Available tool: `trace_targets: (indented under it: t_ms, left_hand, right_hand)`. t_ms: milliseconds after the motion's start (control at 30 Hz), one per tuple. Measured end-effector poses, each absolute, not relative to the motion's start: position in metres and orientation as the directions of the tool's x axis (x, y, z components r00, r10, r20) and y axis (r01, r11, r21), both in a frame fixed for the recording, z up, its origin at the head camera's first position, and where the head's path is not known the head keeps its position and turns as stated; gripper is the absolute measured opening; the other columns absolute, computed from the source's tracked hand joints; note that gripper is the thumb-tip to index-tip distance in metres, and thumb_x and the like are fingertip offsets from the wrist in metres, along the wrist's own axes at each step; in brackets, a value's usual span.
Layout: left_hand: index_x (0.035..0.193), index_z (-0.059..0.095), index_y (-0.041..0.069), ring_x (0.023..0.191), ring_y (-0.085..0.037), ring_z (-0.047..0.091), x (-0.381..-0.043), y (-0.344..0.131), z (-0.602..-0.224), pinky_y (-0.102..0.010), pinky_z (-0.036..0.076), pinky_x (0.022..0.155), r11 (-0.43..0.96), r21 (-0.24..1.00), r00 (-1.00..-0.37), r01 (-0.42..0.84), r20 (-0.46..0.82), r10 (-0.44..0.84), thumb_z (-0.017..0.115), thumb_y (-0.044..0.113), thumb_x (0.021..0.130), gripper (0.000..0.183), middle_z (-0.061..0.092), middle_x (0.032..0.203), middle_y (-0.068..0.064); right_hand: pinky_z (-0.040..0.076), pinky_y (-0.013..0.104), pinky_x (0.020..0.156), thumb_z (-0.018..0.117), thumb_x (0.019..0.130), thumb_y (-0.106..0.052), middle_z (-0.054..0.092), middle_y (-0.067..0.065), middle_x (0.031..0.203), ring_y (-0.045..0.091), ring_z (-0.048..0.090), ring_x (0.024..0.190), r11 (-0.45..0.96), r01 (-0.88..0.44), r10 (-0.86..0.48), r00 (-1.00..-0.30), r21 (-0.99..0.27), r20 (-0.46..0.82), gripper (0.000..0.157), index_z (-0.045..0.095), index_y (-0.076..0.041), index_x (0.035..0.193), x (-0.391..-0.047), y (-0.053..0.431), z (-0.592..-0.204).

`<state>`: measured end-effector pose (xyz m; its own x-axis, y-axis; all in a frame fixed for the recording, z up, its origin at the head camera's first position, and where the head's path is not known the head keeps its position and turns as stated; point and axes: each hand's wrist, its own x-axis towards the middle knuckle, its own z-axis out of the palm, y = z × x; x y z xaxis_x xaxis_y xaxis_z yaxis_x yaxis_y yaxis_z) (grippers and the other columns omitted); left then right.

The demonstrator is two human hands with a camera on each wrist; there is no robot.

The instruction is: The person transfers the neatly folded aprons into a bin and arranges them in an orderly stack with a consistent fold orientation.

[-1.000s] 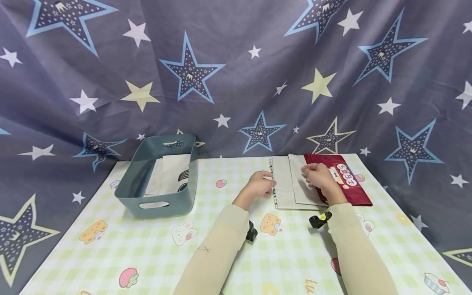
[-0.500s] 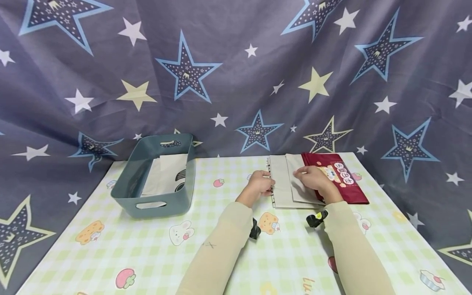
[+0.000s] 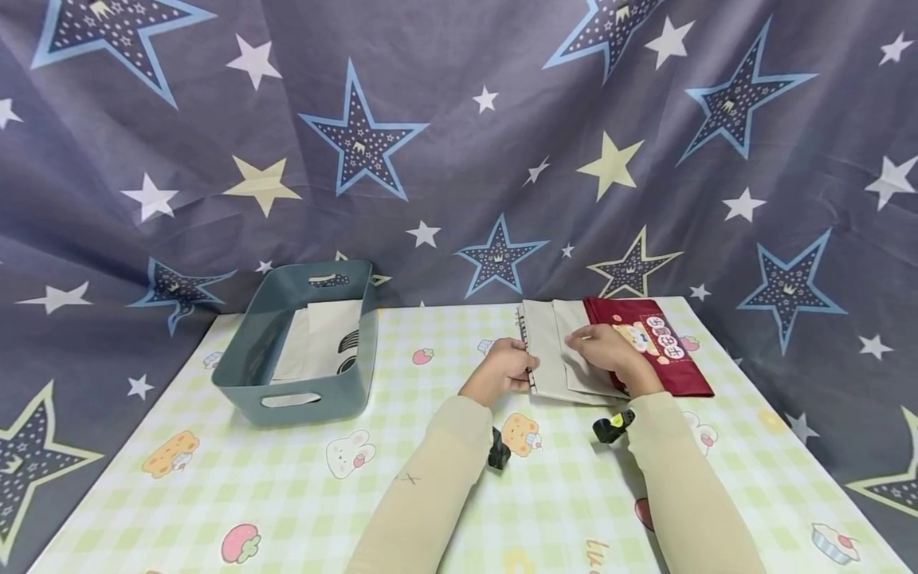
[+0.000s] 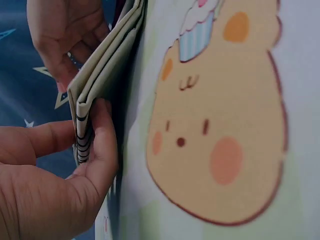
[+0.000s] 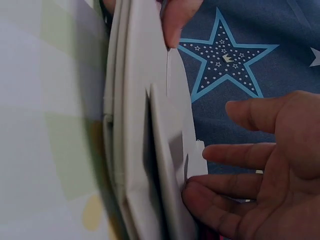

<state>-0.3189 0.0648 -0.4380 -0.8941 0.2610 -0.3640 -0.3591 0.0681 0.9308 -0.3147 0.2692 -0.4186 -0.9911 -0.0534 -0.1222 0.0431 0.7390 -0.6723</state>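
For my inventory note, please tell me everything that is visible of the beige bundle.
The beige bundle looks like fabric, folded flat in several layers, with black marks along its left edge in the head view. It lies on the table, meeting the red bag on its right. The left hand pinches its slightly raised left edge; the right hand seems to touch its top.

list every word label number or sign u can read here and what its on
"lu": orange letters on the tablecloth, cut off below.
"x"-like mark: left sleeve.
White characters on the red folded item: too small to read surely.
Yellow label on the right wrist camera: unreadable.
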Motion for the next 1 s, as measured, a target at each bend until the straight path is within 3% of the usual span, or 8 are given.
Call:
trace_targets:
  t_ms: [133, 267, 433, 600, 800, 900, 1000]
  left_hand:
    - [0.142, 0.047, 0.002, 0.072, -0.023, 0.062, -0.32, 0.06, -0.444, -0.033, 0.057, 0.061, 0.07, 0.93, -0.897, -0.361, -0.367, 0.245, 0.063, -0.007, 0.093, 0.053, 0.061, 0.09, -0.013]
    - [0.14, 0.049, 0.005, 0.071, -0.022, 0.062, -0.322, 0.051, -0.446, -0.033, 0.056, 0.06, 0.073, 0.931, -0.903, -0.356, -0.363, 0.23, 0.063, -0.008, 0.092, 0.052, 0.062, 0.091, -0.014]
    - [0.137, 0.051, 0.005, 0.072, -0.022, 0.065, -0.323, 0.033, -0.441, -0.034, 0.058, 0.064, 0.089, 0.932, -0.904, -0.35, -0.361, 0.227, 0.064, -0.008, 0.093, 0.048, 0.065, 0.094, -0.014]
    - [0.136, 0.05, 0.004, 0.073, -0.021, 0.058, -0.323, 0.017, -0.44, -0.029, 0.054, 0.061, 0.129, 0.925, -0.895, -0.357, -0.378, 0.238, 0.063, -0.008, 0.093, 0.047, 0.058, 0.1, -0.011]
    - [0.121, 0.054, 0.003, 0.074, -0.023, 0.065, -0.321, 0.009, -0.442, -0.033, 0.059, 0.066, 0.138, 0.925, -0.903, -0.353, -0.376, 0.209, 0.064, -0.009, 0.092, 0.034, 0.063, 0.096, -0.013]
    - [0.124, 0.055, 0.0, 0.074, -0.025, 0.067, -0.319, 0.006, -0.442, -0.038, 0.061, 0.069, 0.167, 0.926, -0.909, -0.34, -0.369, 0.193, 0.066, -0.01, 0.09, 0.037, 0.064, 0.095, -0.015]
    - [0.128, 0.057, 0.0, 0.074, -0.028, 0.065, -0.317, 0.003, -0.44, -0.039, 0.062, 0.07, 0.202, 0.923, -0.919, -0.327, -0.36, 0.159, 0.069, -0.009, 0.087, 0.044, 0.065, 0.096, -0.015]
  right_hand:
    - [0.047, 0.052, 0.1, 0.055, 0.105, -0.032, 0.057, 0.027, 0.139, 0.035, 0.055, 0.117, 0.731, 0.012, -0.088, -0.99, -0.682, -0.111, 0.048, 0.062, 0.005, 0.134, -0.315, 0.265, -0.419]
    - [0.048, 0.041, 0.087, 0.055, 0.105, -0.029, 0.066, 0.022, 0.117, 0.03, 0.059, 0.101, 0.69, 0.001, -0.112, -0.988, -0.723, -0.107, 0.045, 0.062, 0.005, 0.134, -0.317, 0.264, -0.421]
    - [0.047, 0.031, 0.07, 0.057, 0.104, -0.023, 0.063, 0.014, 0.093, 0.022, 0.058, 0.082, 0.598, 0.025, -0.112, -0.987, -0.801, -0.114, 0.04, 0.062, 0.006, 0.131, -0.319, 0.264, -0.421]
    - [0.05, 0.033, 0.068, 0.058, 0.104, -0.025, 0.064, 0.018, 0.099, 0.023, 0.06, 0.08, 0.62, 0.033, -0.078, -0.992, -0.784, -0.103, 0.04, 0.062, 0.005, 0.131, -0.317, 0.264, -0.419]
    - [0.053, 0.045, 0.087, 0.058, 0.104, -0.027, 0.064, 0.026, 0.122, 0.034, 0.061, 0.101, 0.717, 0.005, -0.053, -0.997, -0.697, -0.062, 0.044, 0.06, 0.007, 0.132, -0.314, 0.264, -0.417]
    - [0.051, 0.051, 0.093, 0.059, 0.103, -0.025, 0.062, 0.029, 0.125, 0.037, 0.06, 0.107, 0.753, 0.009, -0.033, -0.998, -0.658, -0.051, 0.046, 0.058, 0.01, 0.132, -0.311, 0.265, -0.418]
    - [0.054, 0.045, 0.086, 0.059, 0.102, -0.022, 0.062, 0.03, 0.125, 0.033, 0.063, 0.1, 0.749, 0.048, -0.006, -0.997, -0.661, -0.079, 0.047, 0.057, 0.012, 0.133, -0.31, 0.267, -0.419]
